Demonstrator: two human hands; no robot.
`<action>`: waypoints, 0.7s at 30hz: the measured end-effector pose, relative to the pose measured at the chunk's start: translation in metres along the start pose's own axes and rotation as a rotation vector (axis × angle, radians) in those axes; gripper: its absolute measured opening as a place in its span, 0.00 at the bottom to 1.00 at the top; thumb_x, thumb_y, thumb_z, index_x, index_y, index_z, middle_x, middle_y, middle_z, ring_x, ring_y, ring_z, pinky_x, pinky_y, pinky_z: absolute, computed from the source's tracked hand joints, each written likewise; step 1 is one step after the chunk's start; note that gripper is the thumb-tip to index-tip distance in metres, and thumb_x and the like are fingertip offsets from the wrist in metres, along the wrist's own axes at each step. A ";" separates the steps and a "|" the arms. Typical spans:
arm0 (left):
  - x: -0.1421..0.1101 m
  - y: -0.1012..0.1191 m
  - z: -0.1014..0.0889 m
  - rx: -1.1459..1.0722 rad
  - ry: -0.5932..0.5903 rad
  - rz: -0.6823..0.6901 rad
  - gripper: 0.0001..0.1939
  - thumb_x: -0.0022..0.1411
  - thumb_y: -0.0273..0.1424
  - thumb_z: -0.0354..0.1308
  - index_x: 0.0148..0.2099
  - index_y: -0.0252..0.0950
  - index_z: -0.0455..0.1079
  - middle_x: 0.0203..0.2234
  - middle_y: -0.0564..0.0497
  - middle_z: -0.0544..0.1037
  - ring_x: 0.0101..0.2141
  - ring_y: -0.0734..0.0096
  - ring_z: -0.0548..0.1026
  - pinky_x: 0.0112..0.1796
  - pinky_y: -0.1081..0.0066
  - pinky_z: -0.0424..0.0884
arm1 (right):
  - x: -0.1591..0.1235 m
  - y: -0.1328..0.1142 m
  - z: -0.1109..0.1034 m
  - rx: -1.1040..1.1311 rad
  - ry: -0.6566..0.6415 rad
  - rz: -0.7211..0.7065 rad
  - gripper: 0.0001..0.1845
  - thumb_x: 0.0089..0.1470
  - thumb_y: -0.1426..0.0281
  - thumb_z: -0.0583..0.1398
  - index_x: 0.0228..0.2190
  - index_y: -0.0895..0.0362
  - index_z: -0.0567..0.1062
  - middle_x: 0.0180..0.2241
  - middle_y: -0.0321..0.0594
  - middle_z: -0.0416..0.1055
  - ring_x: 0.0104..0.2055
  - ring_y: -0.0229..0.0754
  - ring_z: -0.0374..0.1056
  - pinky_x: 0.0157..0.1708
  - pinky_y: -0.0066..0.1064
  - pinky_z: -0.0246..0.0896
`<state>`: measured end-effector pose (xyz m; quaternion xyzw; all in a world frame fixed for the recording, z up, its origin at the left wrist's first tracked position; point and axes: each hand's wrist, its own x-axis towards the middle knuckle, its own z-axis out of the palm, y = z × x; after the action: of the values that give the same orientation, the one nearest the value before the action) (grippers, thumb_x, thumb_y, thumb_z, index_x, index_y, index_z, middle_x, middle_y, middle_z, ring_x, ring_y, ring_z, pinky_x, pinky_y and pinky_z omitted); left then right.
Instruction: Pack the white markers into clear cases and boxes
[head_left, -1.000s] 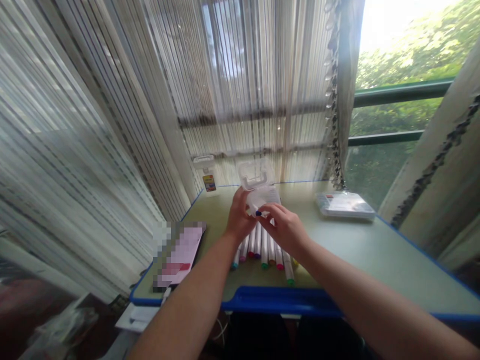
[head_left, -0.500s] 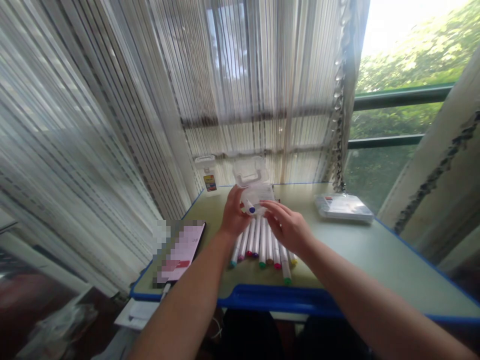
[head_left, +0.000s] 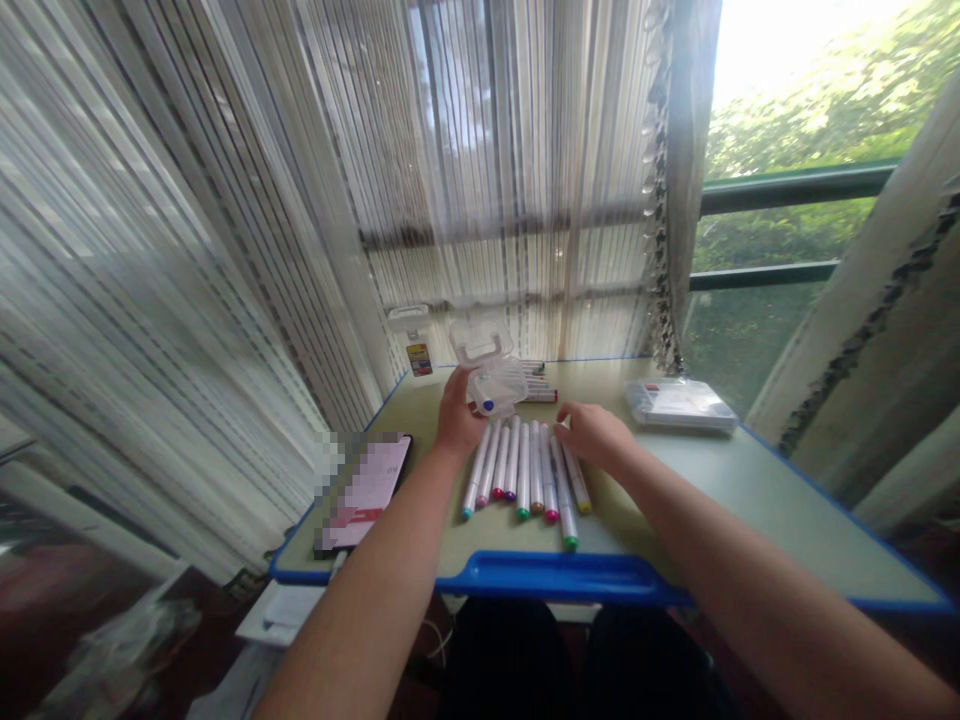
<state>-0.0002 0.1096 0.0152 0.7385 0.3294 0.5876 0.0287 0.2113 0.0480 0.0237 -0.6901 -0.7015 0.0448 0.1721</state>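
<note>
My left hand [head_left: 459,420] is wrapped round the side of an open clear plastic case [head_left: 501,385], held tilted above the table. A blue-ended marker [head_left: 488,405] sits in the case, and the clear lid [head_left: 480,343] stands up behind. My right hand [head_left: 594,432] has its fingers bent at the far ends of a row of white markers. There a green-capped marker [head_left: 568,510] and a yellow-capped marker [head_left: 577,480] lie nearest to it; the fingertips pinch a marker end, though which one is partly hidden. Other markers [head_left: 514,465] with coloured caps lie alongside.
More markers [head_left: 541,395] lie behind the case. A flat clear box [head_left: 681,405] rests at the back right, and a phone [head_left: 367,495] at the left. A clear package piece with a label [head_left: 420,358] stands at the back left. The table has a blue front tray [head_left: 562,575].
My right hand has left the case and moved right and down to the markers' far ends. The case, in my left hand, has shifted slightly left, uncovering the markers behind it.
</note>
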 end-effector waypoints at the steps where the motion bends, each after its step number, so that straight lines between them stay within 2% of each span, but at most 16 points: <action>1: 0.000 0.000 0.000 -0.008 -0.001 -0.001 0.32 0.42 0.17 0.57 0.51 0.40 0.62 0.51 0.44 0.67 0.50 0.58 0.68 0.35 0.69 0.77 | 0.001 0.002 0.000 0.004 0.003 0.013 0.14 0.51 0.63 0.54 0.35 0.53 0.76 0.34 0.44 0.76 0.37 0.47 0.71 0.33 0.33 0.61; 5: -0.001 -0.001 0.000 -0.054 -0.016 -0.037 0.33 0.42 0.18 0.57 0.52 0.40 0.61 0.52 0.44 0.67 0.50 0.59 0.69 0.35 0.70 0.77 | 0.004 0.008 -0.002 0.008 -0.016 0.068 0.13 0.49 0.64 0.56 0.35 0.52 0.77 0.35 0.43 0.76 0.37 0.47 0.72 0.34 0.33 0.62; 11: -0.001 -0.002 0.000 -0.153 -0.115 -0.126 0.31 0.44 0.21 0.58 0.53 0.39 0.60 0.44 0.46 0.73 0.40 0.64 0.75 0.34 0.67 0.77 | 0.007 0.012 0.002 0.002 0.005 0.110 0.21 0.48 0.63 0.56 0.44 0.57 0.73 0.39 0.52 0.75 0.40 0.51 0.71 0.36 0.36 0.63; 14: 0.000 0.001 0.000 -0.184 -0.116 -0.145 0.29 0.45 0.23 0.58 0.53 0.38 0.60 0.41 0.47 0.74 0.40 0.64 0.75 0.33 0.68 0.77 | 0.009 0.015 0.004 -0.002 0.001 0.081 0.23 0.49 0.64 0.54 0.47 0.59 0.72 0.41 0.53 0.74 0.42 0.52 0.71 0.38 0.36 0.62; 16: 0.000 0.003 -0.001 -0.159 -0.102 -0.138 0.29 0.44 0.21 0.58 0.51 0.37 0.61 0.40 0.47 0.74 0.40 0.63 0.75 0.32 0.69 0.77 | 0.010 0.015 0.003 -0.003 -0.024 0.048 0.21 0.50 0.65 0.53 0.45 0.57 0.74 0.41 0.50 0.75 0.43 0.51 0.71 0.38 0.36 0.62; 19: 0.001 0.006 -0.003 -0.077 -0.076 -0.112 0.29 0.42 0.18 0.56 0.49 0.36 0.63 0.40 0.47 0.74 0.38 0.65 0.76 0.31 0.70 0.76 | 0.010 0.014 0.001 0.001 -0.056 0.040 0.18 0.50 0.67 0.51 0.37 0.54 0.78 0.37 0.47 0.76 0.40 0.50 0.71 0.36 0.34 0.61; 21: 0.001 0.007 -0.004 -0.040 -0.055 -0.098 0.30 0.40 0.16 0.55 0.49 0.37 0.63 0.40 0.48 0.75 0.37 0.67 0.76 0.32 0.71 0.76 | 0.009 0.012 -0.003 0.019 -0.023 0.056 0.17 0.49 0.67 0.51 0.33 0.53 0.79 0.35 0.46 0.77 0.39 0.49 0.71 0.34 0.33 0.61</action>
<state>-0.0004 0.1035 0.0205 0.7367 0.3523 0.5715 0.0813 0.2239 0.0566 0.0245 -0.7074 -0.6833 0.0643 0.1693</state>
